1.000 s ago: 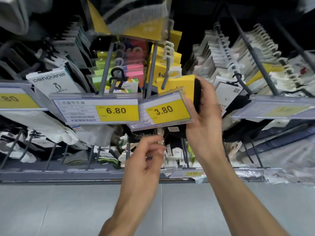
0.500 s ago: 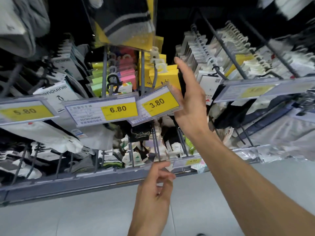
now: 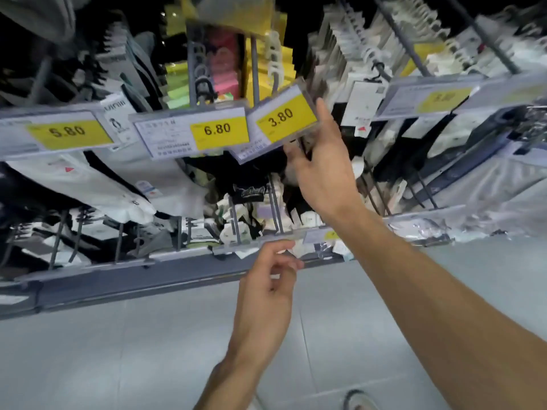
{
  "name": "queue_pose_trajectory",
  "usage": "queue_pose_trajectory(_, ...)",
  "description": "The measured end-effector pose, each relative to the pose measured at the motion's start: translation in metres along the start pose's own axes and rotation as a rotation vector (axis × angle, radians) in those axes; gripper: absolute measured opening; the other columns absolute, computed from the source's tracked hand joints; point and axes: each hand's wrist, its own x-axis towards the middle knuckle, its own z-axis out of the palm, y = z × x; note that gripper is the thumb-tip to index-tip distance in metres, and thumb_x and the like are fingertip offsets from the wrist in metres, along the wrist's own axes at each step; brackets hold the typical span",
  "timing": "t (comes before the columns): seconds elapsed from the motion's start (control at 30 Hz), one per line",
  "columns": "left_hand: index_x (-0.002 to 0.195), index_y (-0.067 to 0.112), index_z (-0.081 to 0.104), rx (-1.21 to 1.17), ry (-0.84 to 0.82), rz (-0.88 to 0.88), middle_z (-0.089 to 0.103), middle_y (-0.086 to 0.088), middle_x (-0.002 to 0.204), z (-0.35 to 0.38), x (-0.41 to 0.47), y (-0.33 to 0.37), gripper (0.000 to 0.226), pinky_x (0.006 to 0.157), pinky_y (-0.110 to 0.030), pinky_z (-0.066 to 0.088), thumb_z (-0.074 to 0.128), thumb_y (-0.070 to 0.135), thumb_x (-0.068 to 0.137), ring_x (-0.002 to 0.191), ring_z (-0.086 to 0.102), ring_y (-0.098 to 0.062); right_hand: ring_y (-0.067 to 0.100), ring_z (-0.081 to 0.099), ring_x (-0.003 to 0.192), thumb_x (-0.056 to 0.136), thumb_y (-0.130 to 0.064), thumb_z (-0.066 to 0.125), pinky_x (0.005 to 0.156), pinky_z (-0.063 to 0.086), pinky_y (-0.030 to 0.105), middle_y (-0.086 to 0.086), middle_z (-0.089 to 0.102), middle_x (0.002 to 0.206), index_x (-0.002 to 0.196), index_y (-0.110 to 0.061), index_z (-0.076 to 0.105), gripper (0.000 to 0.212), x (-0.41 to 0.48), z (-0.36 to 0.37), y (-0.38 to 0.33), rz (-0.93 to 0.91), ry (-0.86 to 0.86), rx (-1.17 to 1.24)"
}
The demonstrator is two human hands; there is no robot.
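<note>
Right hand (image 3: 322, 173): centre frame, fingers straight, touching right edge of yellow-and-white plastic 3.80 price tag (image 3: 281, 119).
Left hand (image 3: 269, 279): lower centre, loosely curled, empty.

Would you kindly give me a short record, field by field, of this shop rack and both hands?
Setting: rack of hanging sock packs above a grey floor
Price tags, left to right: 5.80 tag, 6.80 tag, 3.80 tag
Tag angle: the 3.80 tag sits tilted; the other two lie nearly level
Right hand: fingers straight against the 3.80 tag's right edge
Left hand: lower, near the bottom rail, fingers loosely curled, holding nothing visible
</note>
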Motion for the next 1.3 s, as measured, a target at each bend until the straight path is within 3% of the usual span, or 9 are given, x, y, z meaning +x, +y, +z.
queue_pose_trajectory(0.13,0.1,0.038,0.063,0.056,-0.033,0.006,0.073,0.015,0.091,0.01,-0.013,0.008,0.035,0.081,-0.03,0.052,0.049,0.006,0.099,0.092,0.069,-0.009,0.006,0.044,0.131,0.101,-0.033,0.045,0.108,0.042,0.036,-0.005,0.046,0.145,0.149,-0.023,0.035,0.05,-0.127,-0.016,0.014,0.163,-0.075,0.057)
queue_pose_trajectory(0.3,0.084,0.043,0.067,0.206,-0.206,-0.104,0.074,0.019,0.084,0.069,-0.044,-0.008,0.039,0.08,-0.032,0.051,0.054,0.009,0.096,0.081,0.069,0.005,0.011,0.054,0.119,0.103,-0.03,0.044,0.102,0.046,0.039,-0.002,0.052,0.139,0.142,-0.02,0.045,0.041,-0.286,-0.061,0.075,0.509,-0.128,0.132)
queue_pose_trajectory(0.43,0.084,0.033,0.065,0.276,-0.365,-0.188,0.073,0.007,0.086,0.181,-0.085,-0.026,0.032,0.074,-0.029,0.048,0.055,0.005,0.096,0.072,0.068,0.005,0.009,0.06,0.11,0.1,-0.034,0.045,0.097,0.05,0.036,-0.006,0.061,0.125,0.13,-0.023,0.057,0.034,-0.401,-0.148,0.14,0.802,-0.061,0.117)
queue_pose_trajectory(0.63,0.082,0.034,0.065,0.429,-0.741,-0.181,0.073,0.008,0.09,0.397,-0.172,-0.037,0.024,0.078,-0.033,0.052,0.06,0.014,0.094,0.09,0.07,-0.015,0.018,0.064,0.099,0.1,-0.024,0.049,0.088,0.045,0.022,-0.003,0.07,0.108,0.117,-0.022,0.067,0.025,-0.516,-0.329,0.229,1.068,-0.063,-0.06)
queue_pose_trajectory(0.83,0.086,0.039,0.065,0.637,-1.122,-0.036,0.068,0.017,0.082,0.568,-0.261,-0.042,0.012,0.064,-0.02,0.042,0.063,0.028,0.092,0.078,0.062,0.006,0.016,0.063,0.097,0.096,-0.018,0.053,0.087,0.049,0.032,-0.004,0.07,0.106,0.111,-0.021,0.068,0.021,-0.602,-0.458,0.303,1.222,0.34,-0.139)
queue_pose_trajectory(1.0,0.093,0.034,0.063,0.775,-1.282,0.067,0.064,0.018,0.084,0.661,-0.318,-0.062,0.012,0.075,-0.027,0.051,0.062,0.023,0.09,0.077,0.061,0.006,0.009,0.061,0.103,0.093,-0.01,0.056,0.087,0.049,0.018,-0.004,0.06,0.119,0.124,-0.019,0.057,0.032,-0.657,-0.497,0.344,1.42,1.023,0.057)
queue_pose_trajectory(1.1,0.119,0.025,0.059,0.856,-1.381,0.156,0.065,0.007,0.112,0.704,-0.35,-0.084,0.032,0.097,-0.04,0.05,0.065,0.023,0.088,0.105,0.062,-0.014,0.001,0.059,0.105,0.092,-0.013,0.059,0.07,0.041,-0.001,-0.008,0.054,0.128,0.141,-0.018,0.041,0.052,-0.672,-0.511,0.369,1.487,1.306,0.304)
queue_pose_trajectory(1.2,0.146,0.017,0.036,1.008,-1.435,0.239,0.043,-0.004,0.146,0.738,-0.373,-0.11,0.062,0.109,-0.044,0.039,0.06,0.025,0.09,0.132,0.044,-0.024,0.002,0.059,0.104,0.089,-0.015,0.07,0.074,0.043,0.004,-0.003,0.05,0.133,0.148,-0.015,0.03,0.072,-0.668,-0.526,0.397,1.461,1.436,0.445)
queue_pose_trajectory(1.3,0.155,0.01,0.02,1.133,-1.581,0.17,0.019,-0.011,0.162,0.755,-0.381,-0.136,0.075,0.12,-0.039,0.021,0.061,0.022,0.093,0.149,0.021,-0.025,-0.005,0.063,0.083,0.081,-0.016,0.078,0.069,0.044,0.008,0.003,0.061,0.121,0.128,-0.018,0.039,0.062,-0.656,-0.545,0.428,1.448,1.526,0.471)
